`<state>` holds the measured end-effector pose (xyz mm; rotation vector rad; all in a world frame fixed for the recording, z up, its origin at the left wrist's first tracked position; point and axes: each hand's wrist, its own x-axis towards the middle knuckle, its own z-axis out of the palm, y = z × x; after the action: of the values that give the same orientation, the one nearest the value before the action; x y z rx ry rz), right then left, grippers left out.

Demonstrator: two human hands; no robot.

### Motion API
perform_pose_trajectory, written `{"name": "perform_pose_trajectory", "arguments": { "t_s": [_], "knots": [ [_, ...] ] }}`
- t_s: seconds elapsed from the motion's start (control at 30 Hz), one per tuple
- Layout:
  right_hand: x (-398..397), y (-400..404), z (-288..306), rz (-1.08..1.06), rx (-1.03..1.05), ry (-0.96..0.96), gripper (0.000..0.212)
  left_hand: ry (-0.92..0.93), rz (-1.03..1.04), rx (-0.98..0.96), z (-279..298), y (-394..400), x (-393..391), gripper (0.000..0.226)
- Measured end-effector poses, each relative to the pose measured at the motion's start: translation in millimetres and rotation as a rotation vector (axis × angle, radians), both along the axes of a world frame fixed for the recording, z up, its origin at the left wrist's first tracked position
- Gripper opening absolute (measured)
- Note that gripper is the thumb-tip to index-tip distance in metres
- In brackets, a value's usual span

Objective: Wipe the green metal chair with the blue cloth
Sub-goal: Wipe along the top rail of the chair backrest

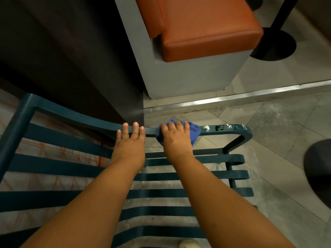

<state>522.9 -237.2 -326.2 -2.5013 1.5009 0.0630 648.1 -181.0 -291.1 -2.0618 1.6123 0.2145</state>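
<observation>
Head cam only, so one view to go on. Right hand (176,136) has its fingers curled over a bunched blue cloth (194,133), pressing it onto the far armrest (93,121) of the green metal chair (53,169), roughly at the middle of that rail. Left hand (130,140) lies flat just beside it on the same rail, fingers straight and reaching over the top, holding nothing, looks like it's just steadying the chair.

Progress-wise, I'd say it's early to midway. The stretch of armrest toward the chair's front corner has white specks and chipped-looking patches (222,127) right past the cloth, so that bit hasn't been cleaned yet as far as I can tell. Seat slats (161,194) look dull, maybe dusty, but I can't really tell if they've been wiped. Near armrest is out of view.

Beyond the chair there's an orange padded bench (206,27) on a grey base, well apart from it, plus a black round stand base (275,44) on the tiled floor.
</observation>
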Motion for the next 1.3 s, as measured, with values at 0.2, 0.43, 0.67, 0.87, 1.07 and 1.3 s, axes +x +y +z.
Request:
{"name": "perform_pose_trajectory", "arguments": {
  "t_s": [0.2,0.43,0.67,0.87,1.07,1.3],
  "knots": [
    [-53.9,-16.7,43.8,-0.056,0.456,-0.652,0.057,0.022,0.000,-0.001,-1.8,-4.0,2.8,0.095],
    [-105.8,0.9,56.1,-0.387,0.182,-1.216,0.049,0.128,0.108,-0.061,-0.6,-12.2,-15.5,0.093],
    [-114.9,-15.1,6.5,-0.262,0.034,-0.549,0.050,0.225,-0.021,-0.006,-17.4,-22.7,-45.7,0.101],
    [-68.3,2.4,-11.3,-0.029,-0.017,-0.291,0.049,0.160,-0.014,0.006,-16.7,-22.7,-48.1,0.103],
    [-103.5,-13.3,-11.3,-0.189,-0.077,-0.165,0.039,0.189,-0.031,0.041,-15.5,-24.1,-41.4,0.109],
    [-71.7,-9.2,-6.9,-0.094,-0.049,-0.248,0.030,0.129,-0.039,0.009,-21.7,-22.0,-43.0,0.111]
  ]
}}
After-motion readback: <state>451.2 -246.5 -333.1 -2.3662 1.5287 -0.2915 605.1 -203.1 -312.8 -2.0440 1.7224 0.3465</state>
